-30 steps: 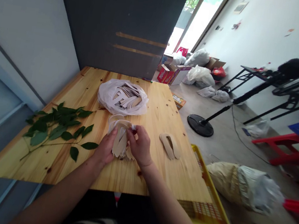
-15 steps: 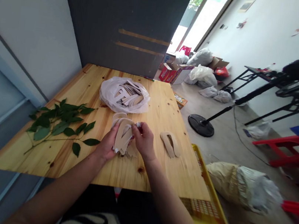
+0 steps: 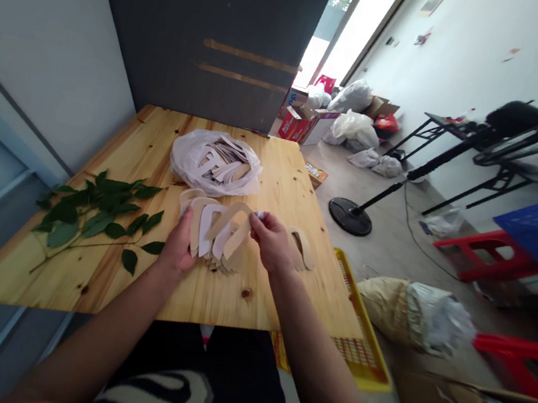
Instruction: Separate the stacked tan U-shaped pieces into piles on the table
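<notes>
My left hand (image 3: 180, 245) is closed around the left side of a bunch of flat U-shaped cardboard pieces (image 3: 199, 221), some with white faces and some tan. Between its thumb and fingers, my right hand (image 3: 268, 238) pinches the right edge of one tan U-shaped cardboard piece (image 3: 235, 213), held up apart at the bunch's right side. More pieces with jagged ends lie on the table just below the bunch. Partly behind my right hand, a small pile of tan U-shaped pieces (image 3: 303, 250) rests on the table.
A white plastic bag (image 3: 186, 165) full of similar pieces stands at the back of the wooden table (image 3: 118, 297). A leafy green branch (image 3: 95, 216) lies at left. Right of the table are a yellow crate (image 3: 381, 376), a fan stand (image 3: 350, 217) and a red stool (image 3: 474, 249).
My right hand has moved outward from the bunch, drawing a tan U-shaped piece to the right. The held pieces are more spread out. The whole view has shifted slightly.
</notes>
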The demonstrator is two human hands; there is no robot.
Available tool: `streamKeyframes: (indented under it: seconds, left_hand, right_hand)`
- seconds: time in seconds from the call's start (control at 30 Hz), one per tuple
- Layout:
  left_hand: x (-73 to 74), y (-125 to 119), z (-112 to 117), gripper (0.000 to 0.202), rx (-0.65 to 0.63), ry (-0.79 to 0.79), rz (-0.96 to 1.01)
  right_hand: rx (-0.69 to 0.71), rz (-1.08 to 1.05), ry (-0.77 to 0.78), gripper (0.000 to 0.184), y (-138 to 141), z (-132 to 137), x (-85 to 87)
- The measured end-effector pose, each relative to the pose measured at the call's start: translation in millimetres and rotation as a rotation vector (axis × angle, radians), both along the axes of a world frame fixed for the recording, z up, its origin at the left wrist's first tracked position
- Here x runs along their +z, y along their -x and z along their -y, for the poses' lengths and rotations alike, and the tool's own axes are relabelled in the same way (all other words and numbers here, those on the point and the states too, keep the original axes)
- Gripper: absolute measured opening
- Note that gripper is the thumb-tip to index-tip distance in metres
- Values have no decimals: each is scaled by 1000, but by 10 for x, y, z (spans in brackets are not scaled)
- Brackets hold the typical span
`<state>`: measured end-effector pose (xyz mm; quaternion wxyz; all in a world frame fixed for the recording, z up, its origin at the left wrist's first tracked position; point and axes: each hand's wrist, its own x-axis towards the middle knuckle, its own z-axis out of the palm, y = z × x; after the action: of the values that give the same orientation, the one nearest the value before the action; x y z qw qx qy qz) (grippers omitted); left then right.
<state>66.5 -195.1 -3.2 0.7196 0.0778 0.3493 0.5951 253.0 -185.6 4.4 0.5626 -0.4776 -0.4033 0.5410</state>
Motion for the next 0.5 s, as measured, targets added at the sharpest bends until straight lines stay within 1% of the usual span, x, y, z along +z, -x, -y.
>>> streamKeyframes:
  seconds: [0.07,0.13,0.23,0.33,0.5]
  left_hand:
    - [8,63,-35,45,86,25,-32]
    - [11,127,-67,46,121,30,-47]
    - [11,175,-98,49,58,22,-11]
    - [5,163,-99,48,-2,50,33]
    - [11,165,-87,40,38,34,62]
  right_hand:
    - [49,-52,81,45,-125,20,29]
    - [89,-89,140,48,-227,44,49]
    - [144,-92,180,49,-295,71,50]
    - [175,-55,187,48,-254,72,29]
    - [199,-43,200,50,-142,61,47]
